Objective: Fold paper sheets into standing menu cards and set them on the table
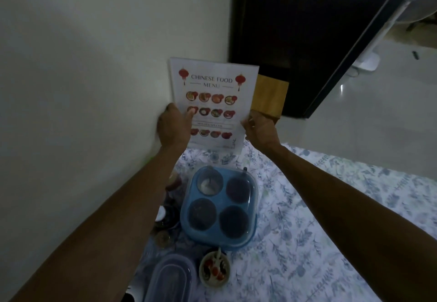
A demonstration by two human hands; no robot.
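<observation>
A white paper menu sheet, printed "Chinese Food Menu" with red lanterns and rows of dish pictures, stands upright at the far end of the table, close to the wall. My left hand grips its left edge, thumb on the printed face. My right hand pinches its right edge lower down. The sheet's bottom edge is near the flowered tablecloth; whether it touches is unclear. I cannot see a fold in it from here.
A blue four-cup container with a clear lid sits below the menu. A small bowl of food, a clear plastic box and jars line the wall side. A wooden block stands behind the menu, beside a dark door.
</observation>
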